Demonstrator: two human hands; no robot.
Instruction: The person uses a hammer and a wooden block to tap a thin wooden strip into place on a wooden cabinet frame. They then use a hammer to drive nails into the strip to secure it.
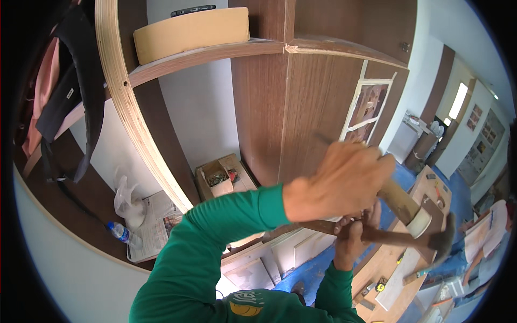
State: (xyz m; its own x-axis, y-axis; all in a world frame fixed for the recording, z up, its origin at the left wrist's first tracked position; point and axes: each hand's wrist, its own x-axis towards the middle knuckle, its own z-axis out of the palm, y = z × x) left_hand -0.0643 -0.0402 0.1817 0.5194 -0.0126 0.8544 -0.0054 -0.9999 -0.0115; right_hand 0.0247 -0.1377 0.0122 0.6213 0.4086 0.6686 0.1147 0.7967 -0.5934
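Note:
My left hand [342,180], at the end of a green sleeve, is a blurred fist raised in front of the wood-grain cabinet. It closes round a tool with a thick tan cylindrical handle [398,200] and a white end; a thin dark tip blurs out on its far side, so its kind is unclear. Just below, my right hand [353,245] grips a hammer [401,236] by its brown handle, the dark head pointing right. The right fingers come close together near the handle; whether they also pinch something small cannot be made out.
A cardboard box [191,36] with a black device sits on the upper shelf. Below stands an open carton [221,177]. At left are a water bottle [121,232], plastic bag and newspaper. A workbench [396,258] holds a tape measure [381,284]; another person [487,229] is at far right.

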